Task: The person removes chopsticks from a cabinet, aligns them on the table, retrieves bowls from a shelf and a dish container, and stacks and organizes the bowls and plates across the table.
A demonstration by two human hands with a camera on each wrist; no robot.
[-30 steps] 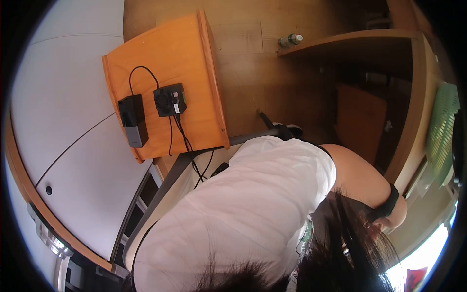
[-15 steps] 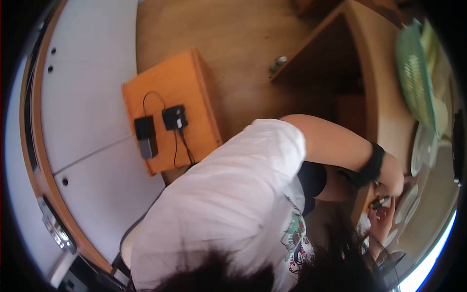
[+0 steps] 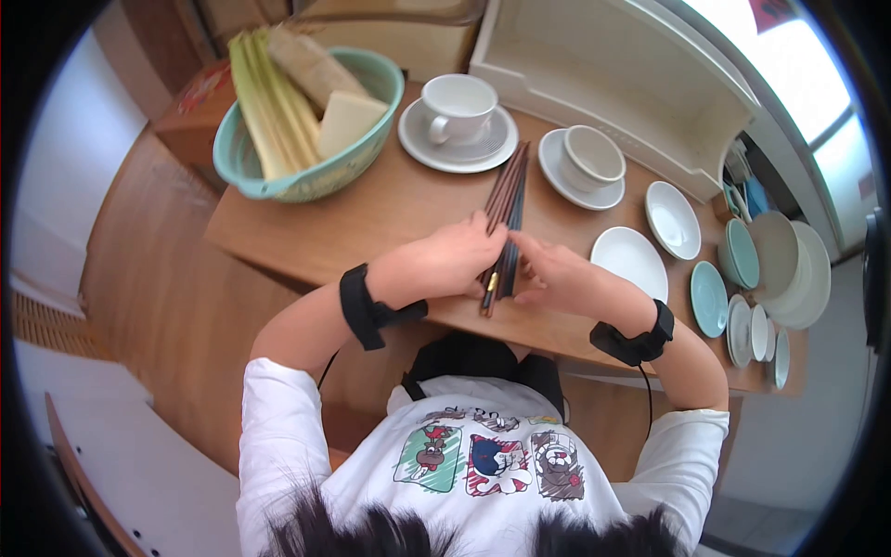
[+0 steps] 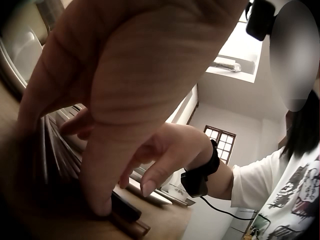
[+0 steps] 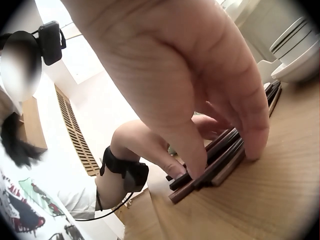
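Wooden tabletop (image 3: 390, 209) carries cups, saucers and a green bowl (image 3: 306, 176) along its far edge. Near the front edge, my left hand (image 3: 450, 260) and right hand (image 3: 557, 278) press a bundle of chopsticks (image 3: 504, 218) between them, fingers seemingly nearly straight, tips down on the wood.

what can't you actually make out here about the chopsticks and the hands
- How many chopsticks make up the bundle: head view too small, both wrist views show only the near ends.
- Fingertips of the left hand and right hand on the bundle: hidden in the head view by the hands' own backs.
- Far tips of the sticks: out of sight in the left wrist view, blocked by the left palm.
- Contents of the cups: too small.
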